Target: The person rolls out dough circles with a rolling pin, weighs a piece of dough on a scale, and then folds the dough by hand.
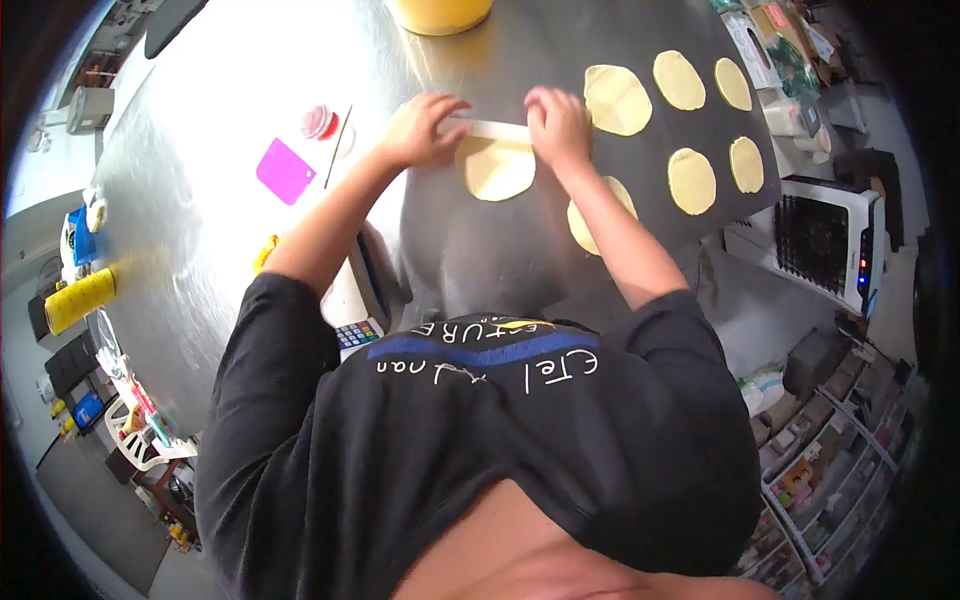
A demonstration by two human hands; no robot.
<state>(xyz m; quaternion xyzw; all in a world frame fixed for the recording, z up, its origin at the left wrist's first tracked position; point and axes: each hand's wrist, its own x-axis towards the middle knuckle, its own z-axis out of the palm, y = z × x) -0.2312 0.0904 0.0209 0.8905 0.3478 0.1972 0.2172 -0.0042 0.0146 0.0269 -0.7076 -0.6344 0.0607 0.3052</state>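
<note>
A white rolling pin (500,130) lies crosswise on the far part of a pale yellow dough round (497,174) on the metal table. My left hand (430,130) is at the pin's left end, fingers curled and slightly blurred. At its right end, my right hand (560,124) has its fingers bent over the pin. Just right of that hand rests a flat dough round (618,102). Another dough round (603,212) is partly covered by my right forearm.
Several more dough rounds (691,182) lie to the right on the metal table (200,270). A yellow bowl (440,14) stands at the far edge. On the left are a purple scraper (286,172), a small pink-red container (318,122) and a thin stick (338,148). An air cooler (825,240) stands right.
</note>
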